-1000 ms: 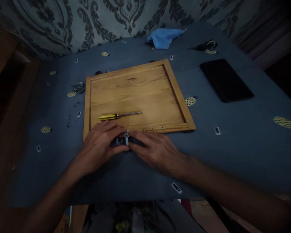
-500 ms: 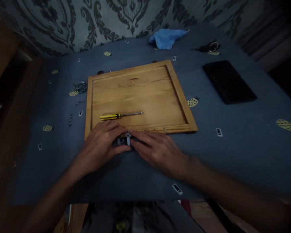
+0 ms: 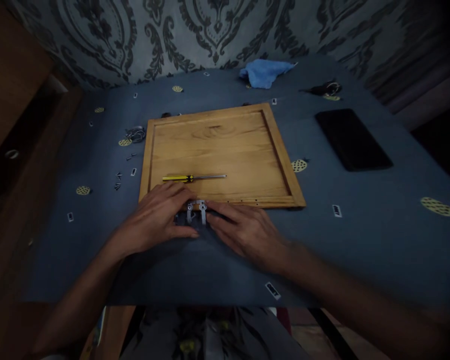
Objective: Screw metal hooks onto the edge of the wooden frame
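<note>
A wooden panel with a raised frame [image 3: 225,111] lies on the table, its near edge pierced with small dark holes. At that edge sits a small silver metal bracket [image 3: 203,212] with two downward prongs. My left hand [image 3: 157,215] curls around the bracket's left side, index finger at its top and thumb below. The fingers of my right hand [image 3: 247,232] are bent and touch its right end; part of the grip is hidden. On the panel, just beyond my left hand, rests a screwdriver [image 3: 178,178] with a yellow and black handle.
Several screws [image 3: 118,181] and a pile of metal parts [image 3: 136,134] lie left of the panel. A dark flat slab [image 3: 352,140] is on the right. Behind are a blue cloth [image 3: 266,73] and a dark object with a ring [image 3: 324,89].
The view has shifted slightly. More of the metal bracket shows between my hands, with both prongs visible. My left thumb sits a little apart from the prong it was close to.
</note>
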